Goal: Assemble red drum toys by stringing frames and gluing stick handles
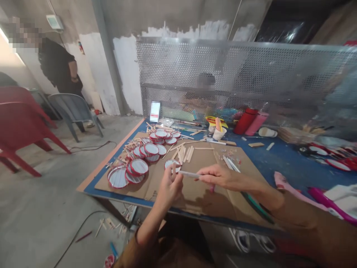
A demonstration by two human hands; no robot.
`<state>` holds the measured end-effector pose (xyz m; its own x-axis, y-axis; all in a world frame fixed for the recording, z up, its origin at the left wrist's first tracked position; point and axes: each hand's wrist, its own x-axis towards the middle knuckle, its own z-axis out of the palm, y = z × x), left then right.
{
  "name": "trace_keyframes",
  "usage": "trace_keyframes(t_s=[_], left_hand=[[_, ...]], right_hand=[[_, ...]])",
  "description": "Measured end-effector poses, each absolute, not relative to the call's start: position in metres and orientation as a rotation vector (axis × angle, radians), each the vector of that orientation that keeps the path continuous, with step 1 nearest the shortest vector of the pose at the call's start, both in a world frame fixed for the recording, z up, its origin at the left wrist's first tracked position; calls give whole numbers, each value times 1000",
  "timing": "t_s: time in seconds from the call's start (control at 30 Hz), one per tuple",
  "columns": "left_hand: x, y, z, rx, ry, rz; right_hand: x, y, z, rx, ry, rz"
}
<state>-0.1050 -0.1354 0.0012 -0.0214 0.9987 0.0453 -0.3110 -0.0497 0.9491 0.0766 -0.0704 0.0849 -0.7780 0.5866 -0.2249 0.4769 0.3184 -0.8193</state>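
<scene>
My right hand [217,176] is closed around the right end of a pale, flat, thin strip [190,174], held roughly level above the cardboard. The strip's other end meets the thumb side of my left hand [170,186], whose fingers are curled in a pinch. What the left fingers grip I cannot make out. Just beyond them is a round, white, red-rimmed disc [172,163], partly hidden by the left hand. Several loose wooden sticks [185,153] lie behind it on the brown cardboard sheet [200,199].
Many red-rimmed discs [139,166] are heaped at the left. Scissors with yellow handles stand in a white cup [219,133] at the back, near red [245,121] and pink bottles [256,123]. A perforated metal panel [173,63] borders the table. A person [60,63] stands far left.
</scene>
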Motion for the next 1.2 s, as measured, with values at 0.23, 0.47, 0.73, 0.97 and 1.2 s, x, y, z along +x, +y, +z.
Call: trace_keyframes(t_s=[0.23, 0.47, 0.73, 0.97, 1.2], left_hand=[[-105, -131, -12, 1156, 1052, 1201], [-107, -128, -13, 1443, 1047, 1177], [-113, -141, -3, 1238, 1009, 1055], [-113, -140, -12, 1154, 978, 1079], [-113, -140, -9, 1110, 950, 1115]], right_hand=[[78, -74, 85, -1131, -1869, 1611], [34, -86, 45, -916, -1638, 1453], [63, -44, 41, -781, -1011, 1220], [67, -44, 36, -778, -899, 1390], [60, -50, 34, -784, -949, 1310]])
